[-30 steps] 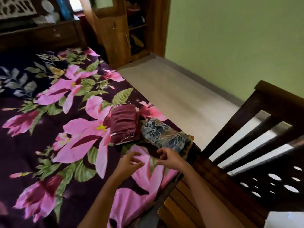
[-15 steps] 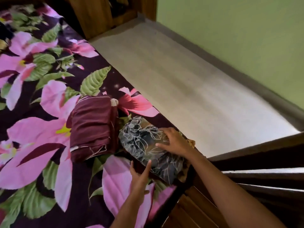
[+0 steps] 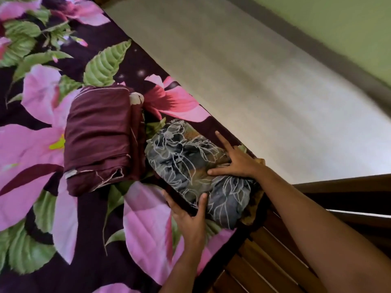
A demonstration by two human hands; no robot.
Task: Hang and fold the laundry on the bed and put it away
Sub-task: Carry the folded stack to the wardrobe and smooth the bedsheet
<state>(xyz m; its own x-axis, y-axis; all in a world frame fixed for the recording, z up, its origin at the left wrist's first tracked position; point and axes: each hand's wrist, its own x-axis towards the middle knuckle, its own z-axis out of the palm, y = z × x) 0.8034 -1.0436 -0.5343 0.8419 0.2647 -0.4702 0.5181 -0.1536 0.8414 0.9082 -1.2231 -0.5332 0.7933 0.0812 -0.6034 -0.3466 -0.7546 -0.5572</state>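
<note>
The left hand (image 3: 189, 217) grips the near edge of the grey floral bundle (image 3: 182, 163): its thumb (image 3: 202, 203) lies on top of the cloth, one finger runs along the bundle's near side, and the remaining fingers are tucked out of sight beneath it. The right hand (image 3: 236, 163) is spread flat on the bundle's top, fingers straight and apart, pressing down; the forefinger reaches towards the side edge of the bed (image 3: 40, 144) and the thumb points in across the cloth. The bundle is a folded piece of laundry, dark grey with pale outlined flowers and touches of brown. It sits at the corner of the bed where the side edge meets the wooden footboard (image 3: 266, 259), and a bit of its fabric spills past that corner. Just beside it, further in from the side edge, lies a maroon folded cloth (image 3: 99, 140) with pale stitching showing along its lower hem; a narrow dark gap shows between the two, and I cannot tell whether they touch lower down. Both rest on a dark purple bedspread printed with large pink flowers and green leaves. Beyond the bed's side edge runs a pale floor (image 3: 254, 77), and past that a grey skirting strip below a green wall (image 3: 338, 24). Both bare forearms come in from the lower right, the right one passing over the slatted footboard.
</note>
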